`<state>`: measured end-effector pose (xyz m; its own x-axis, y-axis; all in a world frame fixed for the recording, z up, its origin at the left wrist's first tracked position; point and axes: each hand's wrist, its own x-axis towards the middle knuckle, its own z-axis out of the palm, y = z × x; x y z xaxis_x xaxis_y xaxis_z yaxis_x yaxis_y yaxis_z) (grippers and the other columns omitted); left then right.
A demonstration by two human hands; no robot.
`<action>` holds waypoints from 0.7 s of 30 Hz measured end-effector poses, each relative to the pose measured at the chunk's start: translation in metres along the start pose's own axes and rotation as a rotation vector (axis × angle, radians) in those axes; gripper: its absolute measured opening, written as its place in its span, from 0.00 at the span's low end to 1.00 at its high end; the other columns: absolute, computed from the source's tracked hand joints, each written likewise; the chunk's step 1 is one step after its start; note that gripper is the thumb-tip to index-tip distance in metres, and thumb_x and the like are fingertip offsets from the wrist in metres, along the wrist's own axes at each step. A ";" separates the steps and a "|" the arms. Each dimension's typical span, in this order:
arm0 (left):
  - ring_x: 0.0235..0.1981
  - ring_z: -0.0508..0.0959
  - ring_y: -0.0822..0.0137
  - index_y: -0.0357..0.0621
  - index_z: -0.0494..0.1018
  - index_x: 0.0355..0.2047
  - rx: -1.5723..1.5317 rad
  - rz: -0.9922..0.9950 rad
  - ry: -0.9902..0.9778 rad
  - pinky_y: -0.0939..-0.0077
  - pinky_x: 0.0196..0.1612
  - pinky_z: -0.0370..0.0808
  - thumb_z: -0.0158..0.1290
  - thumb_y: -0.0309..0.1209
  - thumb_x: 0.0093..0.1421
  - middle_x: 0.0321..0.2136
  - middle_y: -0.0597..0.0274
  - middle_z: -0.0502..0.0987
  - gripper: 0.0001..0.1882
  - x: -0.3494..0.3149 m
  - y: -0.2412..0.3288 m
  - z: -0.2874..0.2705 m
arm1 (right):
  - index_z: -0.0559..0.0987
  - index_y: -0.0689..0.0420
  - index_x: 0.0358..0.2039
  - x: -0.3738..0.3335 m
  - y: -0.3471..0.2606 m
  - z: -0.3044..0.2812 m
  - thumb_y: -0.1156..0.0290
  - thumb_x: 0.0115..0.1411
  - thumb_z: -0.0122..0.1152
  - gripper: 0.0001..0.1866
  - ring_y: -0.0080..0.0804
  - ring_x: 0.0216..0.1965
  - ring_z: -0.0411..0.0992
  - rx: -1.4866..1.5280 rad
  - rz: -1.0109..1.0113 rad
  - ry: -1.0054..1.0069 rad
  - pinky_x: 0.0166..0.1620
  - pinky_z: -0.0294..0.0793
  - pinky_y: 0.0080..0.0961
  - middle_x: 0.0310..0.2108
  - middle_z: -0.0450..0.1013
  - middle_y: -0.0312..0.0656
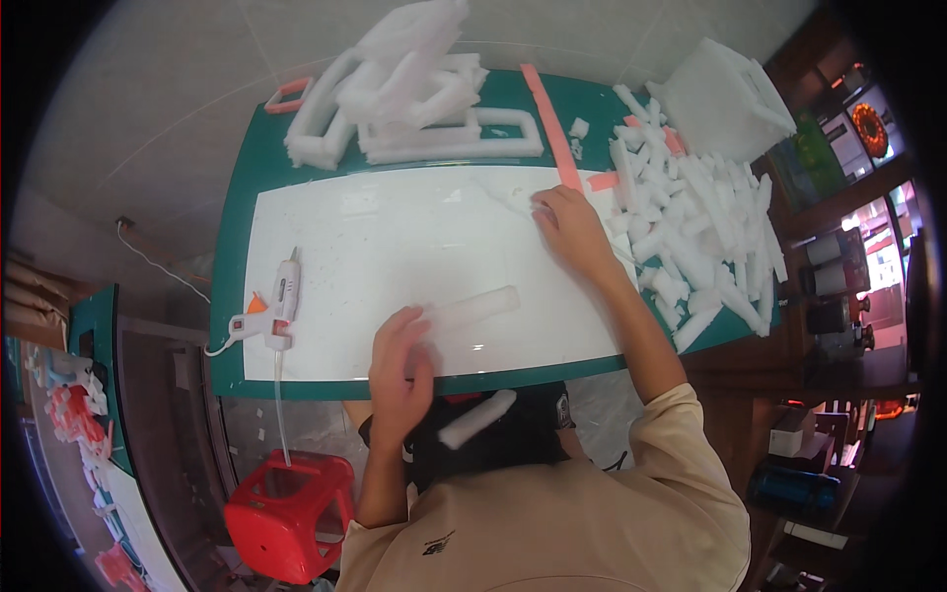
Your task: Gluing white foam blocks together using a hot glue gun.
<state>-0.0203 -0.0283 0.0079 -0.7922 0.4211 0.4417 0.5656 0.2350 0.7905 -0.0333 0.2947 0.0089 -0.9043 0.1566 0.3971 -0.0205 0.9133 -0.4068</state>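
My left hand is over the front edge of the white board, its fingers curled round the near end of a white foam strip. Both the strip and the fingers are smeared by motion. Farther back, my right hand hangs over the board's far right part with fingers bent together; what they hold, if anything, is hidden. Small white scraps lie beside those fingertips. Another white foam strip rests on my lap. On the board's left side lies a white glue gun with a clear glue stick in it.
White foam frames are stacked at the back of the green mat. A long pink strip lies beside them. Loose foam pieces heap up at right, before a white foam box. A red stool stands at lower left.
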 end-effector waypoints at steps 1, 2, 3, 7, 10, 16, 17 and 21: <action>0.49 0.75 0.46 0.36 0.74 0.44 0.080 0.071 0.063 0.60 0.53 0.71 0.50 0.14 0.51 0.47 0.47 0.75 0.18 -0.007 0.000 0.001 | 0.79 0.62 0.39 0.001 0.001 0.008 0.75 0.58 0.58 0.09 0.46 0.41 0.72 -0.001 0.042 0.039 0.46 0.71 0.35 0.36 0.73 0.48; 0.43 0.76 0.49 0.37 0.75 0.39 0.097 0.121 0.171 0.59 0.48 0.73 0.52 0.13 0.49 0.42 0.50 0.77 0.15 -0.025 0.000 0.003 | 0.79 0.62 0.39 0.004 -0.002 0.010 0.75 0.58 0.58 0.09 0.46 0.41 0.72 0.008 0.028 0.025 0.46 0.71 0.35 0.36 0.73 0.48; 0.40 0.77 0.51 0.38 0.76 0.37 0.082 0.166 0.204 0.61 0.46 0.73 0.54 0.14 0.47 0.38 0.53 0.77 0.15 -0.044 0.004 0.003 | 0.79 0.62 0.37 0.005 -0.003 0.012 0.75 0.58 0.58 0.07 0.46 0.38 0.72 0.029 0.026 0.048 0.43 0.71 0.34 0.33 0.73 0.48; 0.45 0.75 0.52 0.39 0.77 0.39 0.241 0.210 -0.148 0.62 0.48 0.72 0.57 0.17 0.43 0.43 0.55 0.75 0.19 -0.089 -0.005 -0.002 | 0.79 0.59 0.33 0.003 -0.004 0.010 0.76 0.57 0.58 0.04 0.49 0.35 0.71 0.023 0.032 0.058 0.40 0.71 0.36 0.30 0.72 0.49; 0.45 0.75 0.51 0.38 0.77 0.39 0.159 0.147 -0.067 0.60 0.47 0.73 0.58 0.18 0.44 0.44 0.52 0.74 0.18 -0.095 -0.001 -0.009 | 0.80 0.59 0.37 0.007 -0.010 0.008 0.72 0.59 0.60 0.06 0.40 0.31 0.71 0.035 0.030 0.077 0.37 0.70 0.30 0.29 0.71 0.45; 0.41 0.75 0.47 0.39 0.75 0.43 0.166 -0.017 -0.286 0.55 0.45 0.73 0.58 0.23 0.49 0.42 0.49 0.74 0.18 -0.114 -0.043 -0.005 | 0.79 0.58 0.37 0.010 -0.013 0.009 0.71 0.60 0.61 0.07 0.35 0.29 0.71 0.039 0.072 0.030 0.34 0.70 0.25 0.29 0.71 0.43; 0.41 0.75 0.46 0.40 0.74 0.44 0.261 -0.004 -0.327 0.54 0.45 0.73 0.59 0.25 0.51 0.41 0.49 0.75 0.18 -0.104 -0.049 -0.005 | 0.79 0.58 0.37 0.011 -0.013 0.009 0.71 0.60 0.61 0.06 0.35 0.29 0.72 0.037 0.083 0.046 0.34 0.70 0.24 0.29 0.71 0.42; 0.44 0.75 0.42 0.40 0.74 0.44 0.284 -0.251 -0.582 0.52 0.47 0.72 0.57 0.31 0.56 0.42 0.43 0.75 0.16 -0.099 -0.076 -0.003 | 0.78 0.58 0.36 0.004 -0.005 0.013 0.72 0.59 0.61 0.06 0.33 0.30 0.73 0.084 0.037 0.110 0.34 0.71 0.22 0.30 0.72 0.42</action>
<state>0.0145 -0.0902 -0.0948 -0.7001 0.7067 -0.1021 0.4821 0.5733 0.6625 -0.0419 0.2862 0.0018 -0.8531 0.2344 0.4661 -0.0275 0.8719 -0.4889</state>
